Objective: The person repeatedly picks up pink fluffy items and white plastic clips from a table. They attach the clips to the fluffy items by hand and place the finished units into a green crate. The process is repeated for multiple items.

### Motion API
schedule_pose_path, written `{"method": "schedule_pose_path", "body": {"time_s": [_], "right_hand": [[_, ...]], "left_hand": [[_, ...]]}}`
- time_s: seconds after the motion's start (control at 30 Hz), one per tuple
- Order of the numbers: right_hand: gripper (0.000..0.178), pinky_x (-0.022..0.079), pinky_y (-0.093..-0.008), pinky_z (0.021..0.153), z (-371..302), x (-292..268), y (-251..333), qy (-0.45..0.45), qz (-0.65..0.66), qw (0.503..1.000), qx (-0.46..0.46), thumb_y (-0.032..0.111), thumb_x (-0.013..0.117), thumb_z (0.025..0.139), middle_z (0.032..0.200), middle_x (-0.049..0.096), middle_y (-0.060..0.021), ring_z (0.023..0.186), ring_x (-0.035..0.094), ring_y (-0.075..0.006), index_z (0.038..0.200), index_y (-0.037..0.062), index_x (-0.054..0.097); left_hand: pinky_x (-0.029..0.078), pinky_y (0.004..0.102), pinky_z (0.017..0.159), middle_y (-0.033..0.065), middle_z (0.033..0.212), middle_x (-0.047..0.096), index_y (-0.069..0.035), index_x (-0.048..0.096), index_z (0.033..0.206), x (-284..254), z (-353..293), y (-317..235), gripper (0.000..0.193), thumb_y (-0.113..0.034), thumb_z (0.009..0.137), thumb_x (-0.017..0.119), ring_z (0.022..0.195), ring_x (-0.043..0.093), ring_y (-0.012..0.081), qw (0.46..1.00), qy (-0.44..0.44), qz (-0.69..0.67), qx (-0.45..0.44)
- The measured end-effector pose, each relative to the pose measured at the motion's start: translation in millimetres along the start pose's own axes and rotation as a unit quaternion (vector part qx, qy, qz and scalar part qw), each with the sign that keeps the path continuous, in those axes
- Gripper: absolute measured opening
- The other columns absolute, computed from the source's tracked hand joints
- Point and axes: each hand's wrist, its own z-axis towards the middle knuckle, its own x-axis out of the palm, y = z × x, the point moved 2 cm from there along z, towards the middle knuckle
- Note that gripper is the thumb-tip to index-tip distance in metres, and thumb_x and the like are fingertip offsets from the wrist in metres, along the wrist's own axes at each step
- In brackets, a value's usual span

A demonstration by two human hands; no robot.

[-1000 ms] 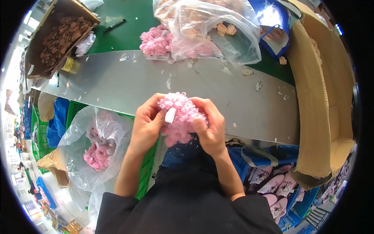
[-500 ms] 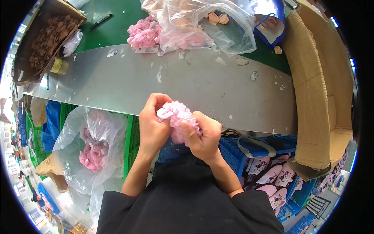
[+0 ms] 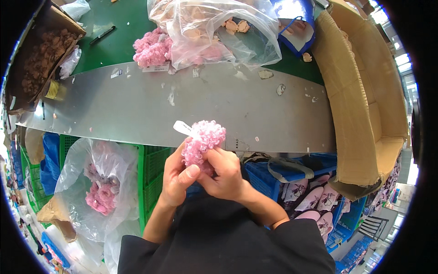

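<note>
Between my two hands is a pink curly plush piece (image 3: pixel 209 135) with a white fabric label (image 3: pixel 183 128) sticking out at its upper left. My left hand (image 3: pixel 175 178) grips its lower left side, thumb across the front. The fingers of my right hand (image 3: pixel 223 172) are closed on its lower right, partly hidden by the plush. Both hands are in front of my body, just off the near edge of the grey metal tabletop (image 3: pixel 219 105).
Pink plush pieces (image 3: pixel 153 48) and a clear plastic bag (image 3: pixel 205 32) lie at the back. A cardboard box (image 3: pixel 360 105) stands right, another with brown pieces (image 3: pixel 45 59) left. Below are a bagged green crate (image 3: pixel 155 169) and a blue crate (image 3: pixel 262 180) beside pink slippers (image 3: pixel 310 199).
The plush piece has been turned in my hands, and its label now points up and left, away from the fingers. My left hand has moved lower. The whole view has shifted slightly.
</note>
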Motion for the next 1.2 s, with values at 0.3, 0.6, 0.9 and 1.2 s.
{"method": "schedule_pose_path", "body": {"time_s": [0.3,0.6,0.9,1.2], "right_hand": [[0.026,0.051,-0.0297,0.062,166,-104,-111,-0.062,-0.262,0.963,-0.015,0.019,0.061,0.099,0.092,0.074,-0.0092,0.062,0.062,-0.0130,0.109,-0.0021,0.073],[0.038,0.052,-0.0557,0.090,270,-108,-233,0.014,-0.405,0.912,0.062,0.036,0.060,0.100,0.124,0.062,-0.0248,0.109,0.064,-0.0472,0.126,0.0091,0.054],[0.035,0.053,-0.0381,0.069,222,-116,-174,-0.010,-0.265,0.964,0.028,0.037,0.071,0.094,0.084,0.069,-0.0104,0.071,0.066,-0.0215,0.096,0.0031,0.063],[0.033,0.049,-0.0205,0.066,58,-18,7,0.132,0.247,0.940,0.192,0.003,0.067,0.099,0.094,0.067,-0.0040,0.079,0.062,-0.0052,0.127,0.0020,0.051]], "left_hand": [[0.046,0.0223,0.046,0.0146,0.091,0.075,0.006,0.060,0.126,-12,3,-26,0.041,-0.010,0.090,0.072,0.061,0.067,0.0152,0.981,-0.186,-0.048,0.002],[0.043,0.0253,0.049,0.0097,0.082,0.074,0.004,0.074,0.093,-42,-25,-32,0.014,-0.009,0.094,0.071,0.058,0.061,0.0117,0.976,-0.199,-0.089,0.016],[0.056,0.0287,0.062,0.0126,0.092,0.075,0.006,0.066,0.113,-45,-6,-20,0.023,-0.009,0.096,0.072,0.073,0.073,0.0182,0.959,-0.263,-0.108,0.010],[0.058,0.0331,0.082,0.0100,0.107,0.074,0.001,0.066,0.118,-38,-5,-7,0.022,-0.014,0.101,0.065,0.092,0.073,0.0181,0.968,-0.198,-0.150,-0.015]]}}
